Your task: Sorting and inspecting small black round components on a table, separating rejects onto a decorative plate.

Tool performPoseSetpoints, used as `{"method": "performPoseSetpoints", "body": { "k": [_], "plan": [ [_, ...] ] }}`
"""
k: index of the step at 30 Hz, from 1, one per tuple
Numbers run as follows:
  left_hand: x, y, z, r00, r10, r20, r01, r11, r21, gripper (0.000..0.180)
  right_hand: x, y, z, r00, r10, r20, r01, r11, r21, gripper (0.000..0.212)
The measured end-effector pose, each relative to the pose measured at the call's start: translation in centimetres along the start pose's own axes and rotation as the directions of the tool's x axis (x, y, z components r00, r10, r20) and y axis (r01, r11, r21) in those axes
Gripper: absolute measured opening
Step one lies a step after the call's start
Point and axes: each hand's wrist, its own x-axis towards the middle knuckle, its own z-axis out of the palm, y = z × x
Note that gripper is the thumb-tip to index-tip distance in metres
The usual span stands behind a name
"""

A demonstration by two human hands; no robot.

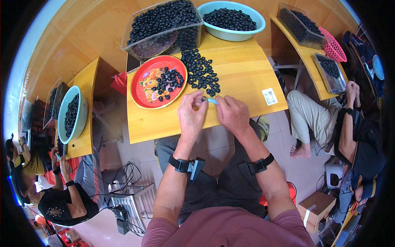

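My left hand point(191, 113) and my right hand point(232, 115) meet over the front of a small wooden table point(247, 78). My left fingertips pinch a small dark round bead point(203, 99). My right fingers hold a thin light-blue tool point(212, 101) whose tip touches that bead. Just beyond my hands lies a loose pile of the same dark beads point(201, 74) on the tabletop. To its left sits a red patterned plate point(158, 81) with several beads on it.
A clear plastic bin point(162, 29) and a teal bowl point(231, 19), both full of dark beads, stand at the table's back. Other people sit at similar tables left and right. A teal bowl point(72, 113) is on the left table. Cables and boxes lie on the floor.
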Motion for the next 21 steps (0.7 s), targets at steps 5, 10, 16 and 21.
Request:
{"method": "performPoseSetpoints", "body": {
  "k": [5,10,16,21],
  "plan": [
    [0.1,0.0,0.0,0.999,0.05,0.004,-0.05,0.998,0.047,0.033,-0.2,0.1,0.0,0.999,0.019,0.043,-0.02,1.0,0.011,0.011],
    [0.1,-0.4,0.2,0.999,0.038,-0.006,-0.038,0.999,-0.01,0.033,0.0,0.1,0.0,0.999,0.015,0.03,-0.016,1.0,0.02,0.009],
    [-0.1,-1.5,0.3,0.995,-0.1,-0.012,0.091,0.941,-0.326,0.032,0.1,0.2,0.4,0.996,0.07,0.059,-0.072,0.997,0.028,0.008],
    [0.0,-1.0,-0.4,0.998,0.022,-0.051,-0.028,0.994,-0.11,0.021,0.2,0.0,0.2,0.994,0.099,0.037,-0.099,0.995,-0.008,0.007]
  ]
}}
